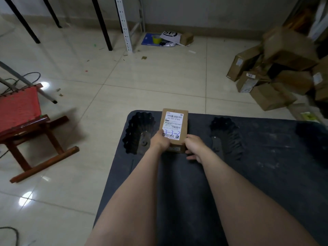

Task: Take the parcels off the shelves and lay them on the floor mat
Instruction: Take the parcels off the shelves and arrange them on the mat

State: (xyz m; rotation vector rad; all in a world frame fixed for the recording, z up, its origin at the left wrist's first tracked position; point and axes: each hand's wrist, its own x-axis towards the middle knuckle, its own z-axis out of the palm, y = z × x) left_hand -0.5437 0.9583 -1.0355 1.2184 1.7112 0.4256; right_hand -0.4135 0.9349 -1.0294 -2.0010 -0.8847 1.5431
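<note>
A brown cardboard parcel (174, 125) with a white shipping label marked "3-3-3" in blue is over the far edge of the dark floor mat (257, 166). My left hand (159, 141) grips its near left corner, thumb on the label. My right hand (195, 146) holds its near right corner, fingers curled under the edge. Whether the parcel rests on the mat or hovers just above it, I cannot tell. The mat has two scalloped cut-outs, one on each side of the parcel.
A pile of brown boxes (276, 73) fills the right side of the tiled floor. A red-seated wooden chair (26, 125) lies to the left. A white shelf upright (126, 27), black table legs and a small box with litter (186, 38) stand near the far wall.
</note>
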